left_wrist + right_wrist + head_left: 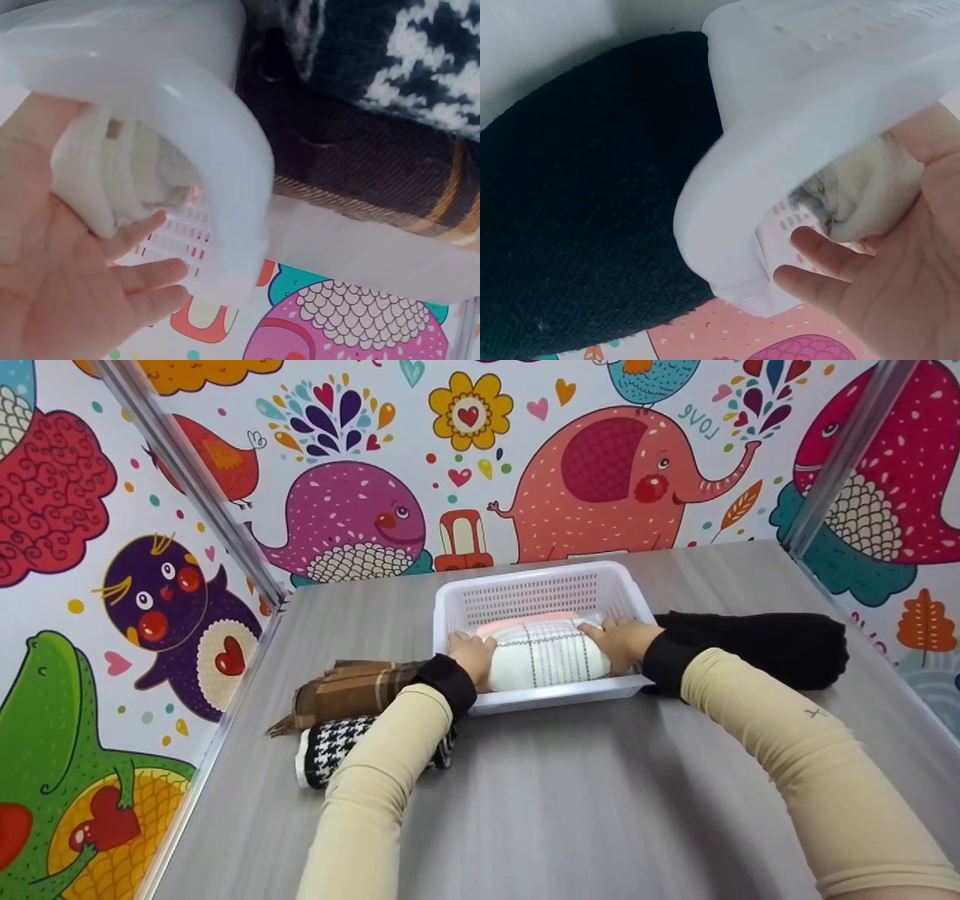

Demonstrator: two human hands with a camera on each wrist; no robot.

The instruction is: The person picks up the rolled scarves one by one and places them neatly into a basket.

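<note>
A rolled white scarf with thin dark check lines (pixel 551 656) lies lengthwise inside a white plastic basket (pixel 536 700). My left hand (pixel 472 658) reaches over the basket's front rim and touches the roll's left end. In the left wrist view its fingers (pixel 154 279) are straight and spread. At the roll's right end my right hand (pixel 619 642) rests against the cloth, and the right wrist view has its fingers (pixel 821 289) extended too. A strip of pink cloth (pixel 525 622) shows behind the white roll, most of it hidden.
Left of the basket lie a folded brown plaid scarf (pixel 345 694) and a black-and-white houndstooth roll (pixel 337 744). A thick black roll (pixel 765 649) lies close on the right. Cartoon-printed panels (pixel 480 472) border the grey table (pixel 555 802).
</note>
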